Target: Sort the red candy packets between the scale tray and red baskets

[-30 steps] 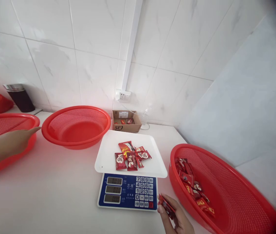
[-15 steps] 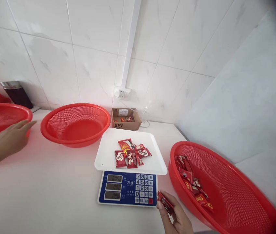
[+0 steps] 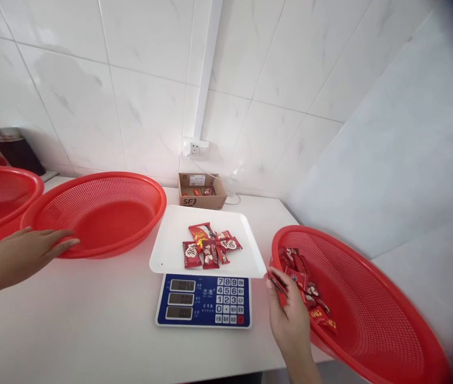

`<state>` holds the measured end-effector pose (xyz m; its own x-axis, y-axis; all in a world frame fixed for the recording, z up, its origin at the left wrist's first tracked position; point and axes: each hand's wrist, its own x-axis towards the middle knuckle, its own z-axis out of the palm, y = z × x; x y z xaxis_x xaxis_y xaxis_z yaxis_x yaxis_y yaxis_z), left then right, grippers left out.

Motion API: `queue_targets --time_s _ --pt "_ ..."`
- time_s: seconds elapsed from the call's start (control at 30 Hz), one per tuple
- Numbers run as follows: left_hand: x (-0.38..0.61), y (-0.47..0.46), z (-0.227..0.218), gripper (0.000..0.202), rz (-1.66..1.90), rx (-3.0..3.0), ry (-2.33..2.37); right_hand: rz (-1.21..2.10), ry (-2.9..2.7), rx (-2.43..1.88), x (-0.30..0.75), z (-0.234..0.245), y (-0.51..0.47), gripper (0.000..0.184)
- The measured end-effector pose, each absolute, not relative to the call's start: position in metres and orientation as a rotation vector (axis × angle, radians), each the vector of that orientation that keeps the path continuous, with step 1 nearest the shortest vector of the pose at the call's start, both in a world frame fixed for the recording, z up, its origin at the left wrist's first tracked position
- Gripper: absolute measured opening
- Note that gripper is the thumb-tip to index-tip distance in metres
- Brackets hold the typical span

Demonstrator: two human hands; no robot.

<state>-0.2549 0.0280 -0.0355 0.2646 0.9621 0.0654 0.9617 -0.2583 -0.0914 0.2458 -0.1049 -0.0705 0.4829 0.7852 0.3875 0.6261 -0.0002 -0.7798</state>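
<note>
My left hand (image 3: 36,248), fingers stretched out, is at the front-left rim of the middle red basket (image 3: 155,229). My right hand (image 3: 290,317) pinches a small red snack packet (image 3: 276,281) beside the right corner of the white weighing tray (image 3: 250,258). Several red snack packets (image 3: 211,254) lie in a cluster on that tray. Below it sits the scale's blue panel (image 3: 206,300), with keys and three displays. Just right of my right hand, the right red basket (image 3: 386,272) holds a pile of red packets (image 3: 296,277).
A small cardboard box (image 3: 202,201) with a few red packets stands against the tiled wall, under a socket (image 3: 195,149). Another red basket (image 3: 6,173) is at the left, with a dark silver-topped container (image 3: 16,149) behind it. A white table (image 3: 102,330) carries everything.
My left hand has moved from the far-left basket to the middle one, which has shifted left and nearer. My right hand has gone up with the packet, toward the tray's corner. The view shifted slightly.
</note>
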Motion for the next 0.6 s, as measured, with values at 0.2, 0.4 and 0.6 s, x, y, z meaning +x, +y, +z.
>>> queue_targets --time_s 0.2,0.4,0.6 --pt "-0.148 -0.002 -0.010 0.044 -0.438 -2.593 -1.833 0.205 -1.308 -1.670 0.239 -0.063 -0.084 0.037" --pt "-0.023 -0.002 -0.007 0.046 -0.353 -3.139 -1.522 0.153 -1.307 -1.777 0.256 -0.047 -0.076 0.042" --pt "0.012 0.016 -0.015 0.041 -0.297 -3.104 -1.603 0.212 -1.271 -1.876 0.275 -0.047 -0.076 0.044"
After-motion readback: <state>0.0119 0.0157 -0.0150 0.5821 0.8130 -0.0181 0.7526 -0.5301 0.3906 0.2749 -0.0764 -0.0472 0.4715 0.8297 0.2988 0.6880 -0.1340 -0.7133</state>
